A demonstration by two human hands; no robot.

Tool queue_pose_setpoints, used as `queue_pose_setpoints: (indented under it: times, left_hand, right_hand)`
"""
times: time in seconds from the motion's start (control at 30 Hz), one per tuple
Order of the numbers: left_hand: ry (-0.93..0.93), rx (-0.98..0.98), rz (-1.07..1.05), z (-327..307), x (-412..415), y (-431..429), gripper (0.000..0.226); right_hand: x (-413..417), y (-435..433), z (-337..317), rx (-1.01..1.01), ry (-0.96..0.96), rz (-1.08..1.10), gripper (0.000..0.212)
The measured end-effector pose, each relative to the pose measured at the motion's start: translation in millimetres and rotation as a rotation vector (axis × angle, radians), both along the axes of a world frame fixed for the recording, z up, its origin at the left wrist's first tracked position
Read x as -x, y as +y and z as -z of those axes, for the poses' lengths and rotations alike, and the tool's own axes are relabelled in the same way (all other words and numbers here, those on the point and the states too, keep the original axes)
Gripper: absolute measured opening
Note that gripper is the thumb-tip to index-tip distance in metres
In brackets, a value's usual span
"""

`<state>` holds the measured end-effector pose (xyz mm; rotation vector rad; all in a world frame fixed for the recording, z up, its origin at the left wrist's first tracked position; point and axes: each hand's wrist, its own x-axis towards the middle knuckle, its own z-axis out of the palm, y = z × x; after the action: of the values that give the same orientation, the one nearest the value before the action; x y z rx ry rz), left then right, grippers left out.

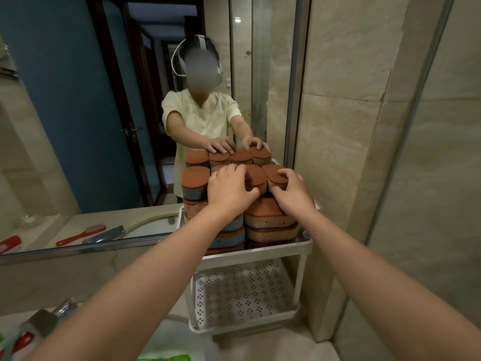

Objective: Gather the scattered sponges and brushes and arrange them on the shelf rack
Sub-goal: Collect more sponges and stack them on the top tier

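Two curled hands grip top-row sponges on the shelf rack (304, 242): left hand (229, 188) the middle sponge (256, 178), right hand (291, 191) the end sponge (272, 173), their long axes pointing toward the rack's back.

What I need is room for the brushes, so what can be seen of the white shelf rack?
The shelf rack is white, apparently plastic or coated metal, with two levels joined by corner posts. It stands upright on the stone counter, in the corner between the mirror and the tiled wall. Stacked brown-topped sponges fill its top; the lower tier, a perforated tray, holds nothing visible. The left hand and right hand grip the topmost sponges, not the rack.
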<state>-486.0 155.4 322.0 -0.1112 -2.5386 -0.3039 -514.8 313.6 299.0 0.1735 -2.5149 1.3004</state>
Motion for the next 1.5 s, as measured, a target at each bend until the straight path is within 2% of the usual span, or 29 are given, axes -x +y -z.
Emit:
queue_pose_setpoints:
  times: [0.13,0.27,0.4,0.53,0.73,0.93,1.2,1.5]
  left_hand:
    - [-0.074,-0.083,0.064,-4.1,-8.0,-5.7,0.048]
    - [0.033,-0.287,0.062,-6.6,-28.1,-16.3,0.047]
    - [0.136,-0.594,0.014,-11.3,-55.0,-32.9,0.034]
    - [0.235,-0.783,-0.059,-9.2,-89.3,-69.1,0.031]
    - [0.367,-0.823,-0.241,11.3,-159.5,-139.1,0.032]
    - [0.432,-0.832,-0.488,43.0,-251.3,-199.3,0.032]
    - [0.490,-0.875,-0.788,104.5,-402.9,-235.4,0.037]
    - [0.440,-0.955,-1.083,175.8,-586.9,-237.4,0.038]
  right_hand:
    - [-9.4,-2.0,-7.4,-0.010,-0.012,-0.001,0.054]
    - [-29.9,-17.7,-20.8,0.058,0.180,0.011,0.050]
    - [-55.2,-53.4,-39.3,0.213,0.345,-0.133,0.045]
    - [-81.0,-106.5,-49.0,0.261,0.370,-0.323,0.040]
    - [-121.7,-191.3,-37.9,0.321,0.276,-0.612,0.038]
    - [-189.1,-269.6,0.5,0.327,0.134,-0.861,0.039]
    - [-313.3,-345.2,66.7,0.218,-0.019,-1.149,0.041]
    - [-477.6,-382.2,131.5,0.050,-0.122,-1.372,0.042]
